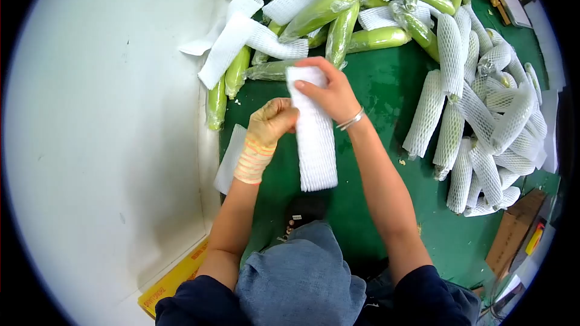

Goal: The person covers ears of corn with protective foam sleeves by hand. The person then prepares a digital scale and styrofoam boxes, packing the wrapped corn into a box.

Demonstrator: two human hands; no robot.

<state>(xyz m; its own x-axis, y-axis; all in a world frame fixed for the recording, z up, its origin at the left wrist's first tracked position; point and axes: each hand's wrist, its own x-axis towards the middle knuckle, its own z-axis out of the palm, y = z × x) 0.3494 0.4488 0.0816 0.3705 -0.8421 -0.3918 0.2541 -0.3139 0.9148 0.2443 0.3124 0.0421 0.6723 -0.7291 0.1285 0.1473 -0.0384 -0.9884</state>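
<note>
My right hand [324, 87] pinches a foam sleeve [316, 152] up top; left hand [271, 122] curled, grip unclear. Looks light, squashy: I'd hold that end.

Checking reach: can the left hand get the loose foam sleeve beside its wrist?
Likely yes: the loose foam sleeve lies close to the left hand, with no object seen on top.

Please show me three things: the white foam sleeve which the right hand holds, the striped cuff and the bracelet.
Foam sleeve [316, 136]: head view, middle of its upper face.
Striped cuff [254, 162]: head view, middle of its bands.
Bracelet [351, 120]: head view, its visible band.
</note>
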